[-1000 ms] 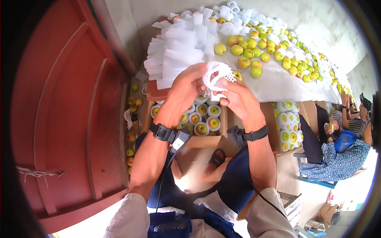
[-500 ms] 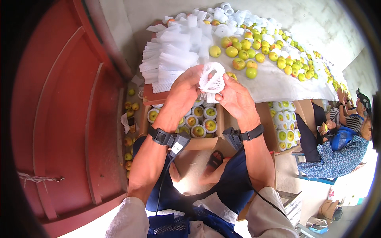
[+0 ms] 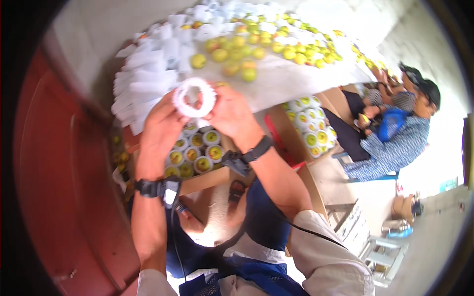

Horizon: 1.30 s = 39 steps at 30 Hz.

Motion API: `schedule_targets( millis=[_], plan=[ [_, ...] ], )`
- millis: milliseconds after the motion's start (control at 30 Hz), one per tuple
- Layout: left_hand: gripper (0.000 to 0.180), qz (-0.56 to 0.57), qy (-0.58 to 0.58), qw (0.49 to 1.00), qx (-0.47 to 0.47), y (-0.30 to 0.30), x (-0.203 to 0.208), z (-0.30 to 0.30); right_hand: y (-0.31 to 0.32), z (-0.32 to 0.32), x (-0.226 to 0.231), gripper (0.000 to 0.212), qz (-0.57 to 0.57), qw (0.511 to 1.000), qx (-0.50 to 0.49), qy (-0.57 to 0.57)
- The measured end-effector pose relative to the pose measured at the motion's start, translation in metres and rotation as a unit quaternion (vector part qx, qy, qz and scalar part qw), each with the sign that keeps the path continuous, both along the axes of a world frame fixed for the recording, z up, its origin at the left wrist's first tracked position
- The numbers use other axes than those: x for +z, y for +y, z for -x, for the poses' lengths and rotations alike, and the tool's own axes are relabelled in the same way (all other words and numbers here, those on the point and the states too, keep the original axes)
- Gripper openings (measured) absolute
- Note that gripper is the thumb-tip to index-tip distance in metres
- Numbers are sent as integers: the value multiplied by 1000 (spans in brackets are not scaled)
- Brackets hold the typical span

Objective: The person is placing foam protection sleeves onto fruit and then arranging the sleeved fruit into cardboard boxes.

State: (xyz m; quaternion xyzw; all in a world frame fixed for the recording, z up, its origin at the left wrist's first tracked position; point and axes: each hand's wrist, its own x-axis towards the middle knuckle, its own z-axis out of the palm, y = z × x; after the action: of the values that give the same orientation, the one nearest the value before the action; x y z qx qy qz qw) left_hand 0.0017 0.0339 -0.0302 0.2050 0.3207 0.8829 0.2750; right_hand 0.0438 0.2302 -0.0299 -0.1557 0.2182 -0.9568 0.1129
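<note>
I hold a white foam net sleeve (image 3: 209,99) up in front of the table, its round mouth facing me as a thick ring. My left hand (image 3: 165,116) grips its left side, with the fingers closed on the rim. On the other side my right hand (image 3: 231,111) pinches it. Nothing shows inside the sleeve except some fingertips. Below my hands stands an open carton (image 3: 210,180), holding several yellow-green apples (image 3: 196,140) in white foam nets. Beyond my left hand lies a pile of flat foam sleeves (image 3: 145,81).
Loose apples (image 3: 298,52) spread over the sheet-covered table (image 3: 279,79). To the right, another carton (image 3: 281,123) holds netted apples. A seated co-worker (image 3: 395,143) in a blue patterned top handles an apple farther right. A red door (image 3: 69,172) stands at the left.
The view has swung to the right, so the table and cartons appear farther left. The foam sleeve has gone from a stretched loop to a rounder, thicker ring, still between both hands.
</note>
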Motion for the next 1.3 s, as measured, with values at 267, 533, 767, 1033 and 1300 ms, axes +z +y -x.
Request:
schedule_targets(
  millis=[267, 533, 767, 1033, 1300],
  plan=[
    [29, 29, -77, 996, -39, 12, 19, -15, 3, -16, 20, 34, -102, 985, -108, -85],
    [31, 96, -51, 992, -64, 0, 5, -6, 3, -23, 25, 33, -207, 971, -105, -64],
    [37, 103, -44, 993, -31, 6, 18, -23, 4, -10, 1, 37, -184, 979, -81, -13],
    [30, 20, -94, 995, -16, 16, 21, -20, 14, -13, 9, 40, -112, 993, 29, 19],
    [39, -112, -149, 981, -46, 18, 20, -19, -6, -14, 15, 37, -123, 977, -143, -103]
  ],
)
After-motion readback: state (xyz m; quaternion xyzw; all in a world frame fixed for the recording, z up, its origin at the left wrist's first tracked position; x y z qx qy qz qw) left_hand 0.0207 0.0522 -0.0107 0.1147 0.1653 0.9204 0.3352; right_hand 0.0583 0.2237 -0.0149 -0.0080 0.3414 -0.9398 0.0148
